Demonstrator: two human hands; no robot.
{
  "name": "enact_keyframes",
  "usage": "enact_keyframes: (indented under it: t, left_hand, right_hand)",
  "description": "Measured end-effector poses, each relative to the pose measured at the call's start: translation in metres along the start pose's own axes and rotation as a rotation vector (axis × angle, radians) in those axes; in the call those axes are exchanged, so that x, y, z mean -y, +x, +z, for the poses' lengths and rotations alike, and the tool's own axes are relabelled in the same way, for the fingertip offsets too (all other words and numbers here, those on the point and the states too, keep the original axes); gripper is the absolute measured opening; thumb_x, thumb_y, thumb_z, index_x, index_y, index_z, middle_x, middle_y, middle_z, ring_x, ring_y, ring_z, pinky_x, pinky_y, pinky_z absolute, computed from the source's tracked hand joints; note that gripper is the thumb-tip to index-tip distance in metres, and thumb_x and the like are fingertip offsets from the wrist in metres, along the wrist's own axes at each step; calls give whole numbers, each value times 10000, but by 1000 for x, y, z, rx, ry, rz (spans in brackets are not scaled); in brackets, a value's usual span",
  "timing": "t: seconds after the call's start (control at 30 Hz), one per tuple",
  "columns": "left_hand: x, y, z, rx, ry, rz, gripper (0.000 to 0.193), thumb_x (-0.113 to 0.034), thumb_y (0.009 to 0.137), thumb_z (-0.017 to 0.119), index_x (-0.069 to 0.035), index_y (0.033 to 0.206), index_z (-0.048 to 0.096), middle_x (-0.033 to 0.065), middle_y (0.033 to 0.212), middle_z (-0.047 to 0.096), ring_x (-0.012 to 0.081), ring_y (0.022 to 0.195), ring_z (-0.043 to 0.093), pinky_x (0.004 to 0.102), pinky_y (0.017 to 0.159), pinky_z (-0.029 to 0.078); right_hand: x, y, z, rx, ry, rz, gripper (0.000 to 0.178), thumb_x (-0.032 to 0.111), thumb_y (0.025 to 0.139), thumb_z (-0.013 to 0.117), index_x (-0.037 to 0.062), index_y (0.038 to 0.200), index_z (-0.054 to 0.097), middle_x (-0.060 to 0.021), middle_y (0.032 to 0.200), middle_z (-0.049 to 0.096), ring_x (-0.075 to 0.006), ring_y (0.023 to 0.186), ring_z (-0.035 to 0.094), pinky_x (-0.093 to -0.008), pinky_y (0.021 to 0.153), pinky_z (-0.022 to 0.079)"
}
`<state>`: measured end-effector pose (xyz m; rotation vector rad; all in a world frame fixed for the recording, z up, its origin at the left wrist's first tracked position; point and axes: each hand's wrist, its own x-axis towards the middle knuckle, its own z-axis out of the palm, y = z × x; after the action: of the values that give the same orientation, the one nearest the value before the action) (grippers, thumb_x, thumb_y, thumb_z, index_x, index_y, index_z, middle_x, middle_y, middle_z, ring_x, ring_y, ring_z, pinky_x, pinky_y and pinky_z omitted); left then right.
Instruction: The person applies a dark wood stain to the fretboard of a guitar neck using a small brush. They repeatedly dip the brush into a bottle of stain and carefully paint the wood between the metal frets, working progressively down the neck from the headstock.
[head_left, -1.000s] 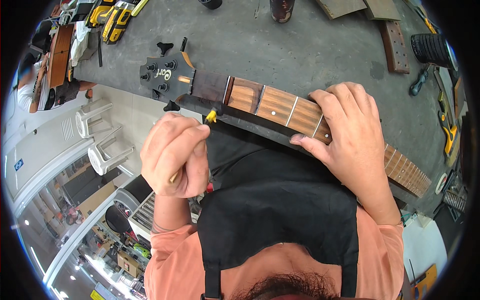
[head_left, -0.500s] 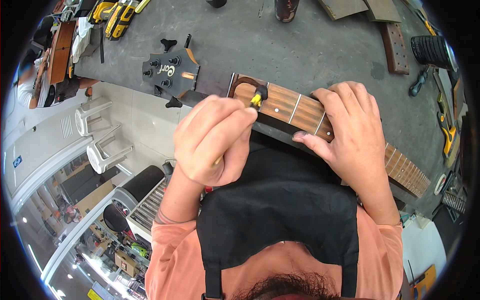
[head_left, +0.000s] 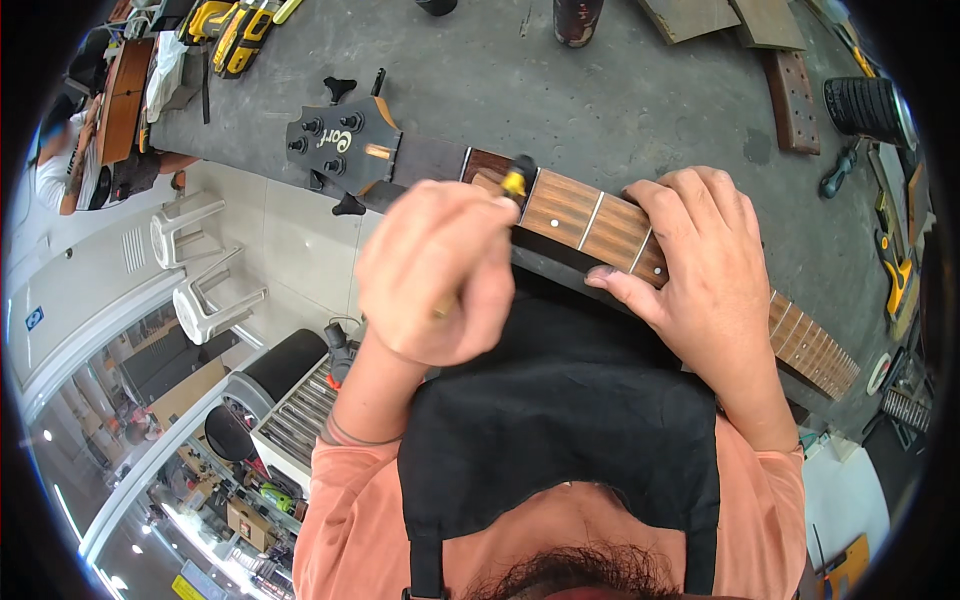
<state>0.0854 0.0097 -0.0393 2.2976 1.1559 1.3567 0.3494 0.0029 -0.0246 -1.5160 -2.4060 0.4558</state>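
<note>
A bass guitar neck [head_left: 570,207] lies slantwise across the near edge of the workbench, its black headstock [head_left: 325,165] toward the left. My left hand [head_left: 435,270] is closed around a small brush [head_left: 517,182] with a yellow-and-black end, its handle mostly hidden in my fist. The dark bristles touch the fretboard near its far edge, beside a fret. Darker, wet-looking wood shows around them, partly hidden by my fingers. My right hand [head_left: 700,260] grips the neck further right, fingers over the far side and thumb at the near side.
Yellow-and-black power tools [head_left: 240,40] lie at the far left of the workbench [head_left: 470,70]. A dark can [head_left: 576,22] stands at the back. To the right are a drilled wooden block [head_left: 792,100], a black spool [head_left: 865,105] and a screwdriver [head_left: 838,170]. White stools [head_left: 205,300] stand on the floor at left.
The brush has shifted toward the fretboard's far edge, with my left hand following slightly right. The darkened area between the frets looks larger. My right hand stays on the neck.
</note>
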Motion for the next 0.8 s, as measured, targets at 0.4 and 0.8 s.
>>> enact_keyframes:
  t: [0.4, 0.8]
  left_hand:
    - [10, -8, -13, -25, 70, -64, 309, 176, 845, 738, 70, 1136, 749, 210, 956, 786, 352, 814, 776, 424, 747, 634]
    - [-11, -9, -5, 47, 6, -54, 323, 173, 813, 744, 83, 1123, 747, 208, 974, 789, 337, 814, 766, 417, 737, 628]
  right_hand:
    - [0, 1, 0, -17, 22, 2, 738, 446, 716, 977, 71, 1293, 709, -111, 1179, 664, -375, 1191, 619, -494, 1029, 492]
    - [-1, 1, 1, -15, 6, -6, 740, 499, 742, 955, 65, 1292, 716, -114, 1186, 669, -373, 1197, 618, -496, 1035, 490]
